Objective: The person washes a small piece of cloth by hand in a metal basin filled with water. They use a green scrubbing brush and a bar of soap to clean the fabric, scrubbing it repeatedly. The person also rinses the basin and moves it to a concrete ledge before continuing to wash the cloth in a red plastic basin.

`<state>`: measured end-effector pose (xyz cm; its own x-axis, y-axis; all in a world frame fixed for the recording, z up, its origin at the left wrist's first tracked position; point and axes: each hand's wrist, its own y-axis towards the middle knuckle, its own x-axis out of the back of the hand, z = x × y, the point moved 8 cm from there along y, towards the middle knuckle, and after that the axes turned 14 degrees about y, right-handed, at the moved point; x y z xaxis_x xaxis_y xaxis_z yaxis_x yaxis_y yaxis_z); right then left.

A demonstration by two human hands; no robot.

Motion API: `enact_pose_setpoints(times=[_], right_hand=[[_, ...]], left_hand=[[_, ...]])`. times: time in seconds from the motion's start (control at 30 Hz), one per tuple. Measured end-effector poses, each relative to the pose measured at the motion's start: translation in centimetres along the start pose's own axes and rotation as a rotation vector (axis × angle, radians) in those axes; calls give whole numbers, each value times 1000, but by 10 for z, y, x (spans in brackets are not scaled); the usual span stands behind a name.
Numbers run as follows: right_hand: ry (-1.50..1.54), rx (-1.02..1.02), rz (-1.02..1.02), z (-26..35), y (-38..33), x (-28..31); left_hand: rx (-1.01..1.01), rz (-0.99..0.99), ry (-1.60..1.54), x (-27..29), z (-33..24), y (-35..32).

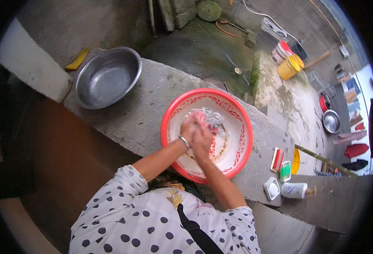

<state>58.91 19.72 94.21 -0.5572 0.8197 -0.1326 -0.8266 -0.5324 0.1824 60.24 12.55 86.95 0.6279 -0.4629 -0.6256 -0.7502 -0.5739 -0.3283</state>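
A wide enamel basin (167,120) with a red rim and a red pattern on its white inside stands in front of me on the concrete ledge. My left hand (189,128) and my right hand (202,140) are pressed together above its middle, fingers closed and blurred by motion. A pinkish patch (199,116) shows at the top of the hands; I cannot make out whether it is cloth or fingers. Rippling water (214,116) lies just beyond them in the basin. A silver bangle (184,141) is on my left wrist.
An empty metal basin (110,80) stands to the left on the concrete ledge (152,84), beside a yellow cloth (78,59). At the right end are a brush (277,160), a green soap box (285,171), a white soap dish (272,189) and a white bottle (294,190). Buckets (289,68) stand farther off.
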Motion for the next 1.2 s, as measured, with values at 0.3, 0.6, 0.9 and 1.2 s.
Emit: enact_pose_setpoints(times=[0.3, 0.6, 0.9, 1.2], right_hand=[[-338, 266, 9, 26, -4, -1], [252, -134, -159, -14, 54, 47], [-220, 128, 4, 2, 32, 30], [-89, 76, -84, 16, 25, 28]], left_hand=[[207, 103, -80, -25, -3, -21], [139, 306, -76, -58, -12, -36], [132, 260, 59, -54, -9, -35], [154, 349, 113, -62, -15, -40]])
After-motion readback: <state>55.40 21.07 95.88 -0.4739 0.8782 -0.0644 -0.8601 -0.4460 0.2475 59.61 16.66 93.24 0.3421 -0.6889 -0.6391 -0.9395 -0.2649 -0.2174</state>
